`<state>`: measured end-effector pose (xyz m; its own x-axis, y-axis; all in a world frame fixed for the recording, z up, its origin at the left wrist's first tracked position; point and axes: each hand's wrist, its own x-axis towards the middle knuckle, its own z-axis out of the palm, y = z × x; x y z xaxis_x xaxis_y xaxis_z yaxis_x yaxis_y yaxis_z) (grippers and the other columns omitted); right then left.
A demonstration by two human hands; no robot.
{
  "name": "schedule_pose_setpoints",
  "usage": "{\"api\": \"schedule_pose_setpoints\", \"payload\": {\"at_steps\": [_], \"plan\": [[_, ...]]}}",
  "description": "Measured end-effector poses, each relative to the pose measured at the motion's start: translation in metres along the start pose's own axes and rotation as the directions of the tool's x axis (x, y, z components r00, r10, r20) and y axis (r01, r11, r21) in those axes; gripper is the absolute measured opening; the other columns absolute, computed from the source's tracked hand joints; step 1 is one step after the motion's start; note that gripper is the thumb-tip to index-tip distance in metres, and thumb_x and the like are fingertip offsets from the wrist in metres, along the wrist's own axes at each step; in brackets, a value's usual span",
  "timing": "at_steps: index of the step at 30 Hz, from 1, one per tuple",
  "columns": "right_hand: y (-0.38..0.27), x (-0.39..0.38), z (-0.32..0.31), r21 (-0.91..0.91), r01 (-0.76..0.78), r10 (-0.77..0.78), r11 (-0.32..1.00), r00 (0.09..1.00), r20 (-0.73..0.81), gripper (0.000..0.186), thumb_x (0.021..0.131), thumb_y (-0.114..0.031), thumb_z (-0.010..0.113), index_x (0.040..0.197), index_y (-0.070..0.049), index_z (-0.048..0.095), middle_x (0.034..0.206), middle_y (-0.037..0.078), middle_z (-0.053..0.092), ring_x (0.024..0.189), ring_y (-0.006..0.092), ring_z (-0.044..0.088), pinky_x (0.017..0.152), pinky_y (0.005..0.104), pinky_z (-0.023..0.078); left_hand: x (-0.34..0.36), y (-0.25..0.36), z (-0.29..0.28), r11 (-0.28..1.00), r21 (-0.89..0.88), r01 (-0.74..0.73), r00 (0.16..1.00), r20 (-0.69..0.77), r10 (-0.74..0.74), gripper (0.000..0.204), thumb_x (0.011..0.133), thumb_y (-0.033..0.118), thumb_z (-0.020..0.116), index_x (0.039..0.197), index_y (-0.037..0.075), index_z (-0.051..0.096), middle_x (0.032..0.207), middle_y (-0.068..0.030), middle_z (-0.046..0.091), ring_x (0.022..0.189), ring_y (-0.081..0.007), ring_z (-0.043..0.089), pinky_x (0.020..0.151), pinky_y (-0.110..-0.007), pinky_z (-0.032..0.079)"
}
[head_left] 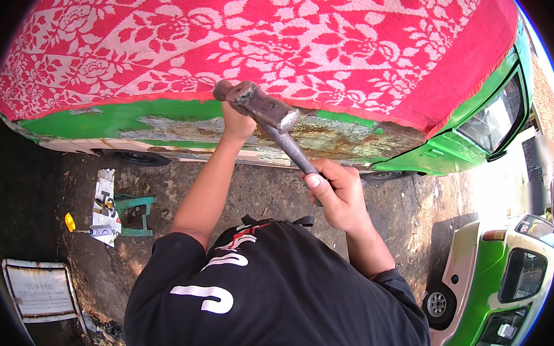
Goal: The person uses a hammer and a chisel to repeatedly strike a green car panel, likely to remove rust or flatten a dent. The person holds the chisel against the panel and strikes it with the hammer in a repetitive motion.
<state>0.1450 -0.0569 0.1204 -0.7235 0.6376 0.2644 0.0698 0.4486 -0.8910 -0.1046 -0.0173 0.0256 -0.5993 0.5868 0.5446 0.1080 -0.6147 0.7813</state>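
Observation:
My right hand (337, 192) is closed around the metal handle of a hammer (289, 148), thumb lying along the shaft. The heavy, worn head is raised toward the upper left, in front of the van's side. My left arm stretches forward to the van, and my left hand (237, 124) is mostly hidden behind the hammer head, so its fingers do not show. Near both hands is the green van body (180, 109), with patches of bare, rusty metal. A red and pink floral blanket (271, 41) drapes over its top, its hem just above the bare strip.
A green plastic stool (134, 214) stands on the dirt floor at left, beside a printed sheet (105, 195) with a spray can (101, 231) on it. A yellow item (69, 222) lies nearby. A framed sign (40, 291) is lower left; another green and white vehicle (494, 272) stands lower right.

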Motion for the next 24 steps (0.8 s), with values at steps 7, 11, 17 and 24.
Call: {"api": "schedule_pose_setpoints", "payload": {"at_steps": [7, 11, 17, 24], "plan": [[0.01, 0.005, 0.006, -0.181, -0.308, 0.314, 0.934, 0.95, 0.001, 0.029, 0.095, -0.027, 0.062, 0.095, 0.001, 0.067, 0.065, 0.015, 0.059, 0.056, 0.0237, 0.057, 0.057, 0.0379, 0.045, -0.009, -0.022, -0.011, 0.975, 0.167, 0.15, 0.988, 0.018, -0.155, 0.031, 0.083, -0.002, 0.062, 0.061, 0.006, 0.041, 0.06, 0.0044, 0.04, 0.057, -0.0063, 0.036, 0.053, -0.027, 0.03], [0.035, -0.019, 0.008, 0.019, -0.237, 0.237, 0.971, 0.971, 0.014, 0.028, 0.096, -0.026, 0.061, 0.095, 0.001, 0.067, 0.064, 0.008, 0.06, 0.056, 0.0149, 0.057, 0.055, 0.0324, 0.046, -0.021, -0.033, -0.032, 0.999, -0.002, 0.034, 0.998, 0.057, -0.033, 0.031, 0.085, 0.005, 0.058, 0.06, 0.006, 0.04, 0.06, 0.0002, 0.044, 0.055, -0.0098, 0.04, 0.051, -0.028, 0.03], [0.069, -0.024, 0.009, 0.406, -0.189, 0.221, 0.894, 0.975, -0.034, 0.026, 0.098, -0.021, 0.057, 0.095, 0.004, 0.064, 0.066, 0.003, 0.059, 0.055, 0.0105, 0.056, 0.05, 0.0268, 0.045, -0.031, -0.015, -0.038, 1.0, 0.0, -0.02, 0.998, 0.063, 0.02, 0.034, 0.083, 0.004, 0.062, 0.061, 0.003, 0.037, 0.059, -0.0009, 0.041, 0.057, -0.0099, 0.037, 0.054, -0.029, 0.031], [0.081, -0.022, 0.009, 0.49, -0.222, 0.283, 0.843, 0.958, -0.052, 0.027, 0.1, -0.022, 0.054, 0.097, 0.004, 0.059, 0.071, 0.008, 0.057, 0.056, 0.0128, 0.054, 0.049, 0.0271, 0.046, -0.037, -0.002, -0.047, 0.993, -0.023, -0.113, 0.976, 0.183, 0.115, 0.032, 0.081, 0.0, 0.061, 0.06, 0.003, 0.038, 0.058, -0.0038, 0.044, 0.054, -0.0138, 0.041, 0.053, -0.03, 0.034]]}}
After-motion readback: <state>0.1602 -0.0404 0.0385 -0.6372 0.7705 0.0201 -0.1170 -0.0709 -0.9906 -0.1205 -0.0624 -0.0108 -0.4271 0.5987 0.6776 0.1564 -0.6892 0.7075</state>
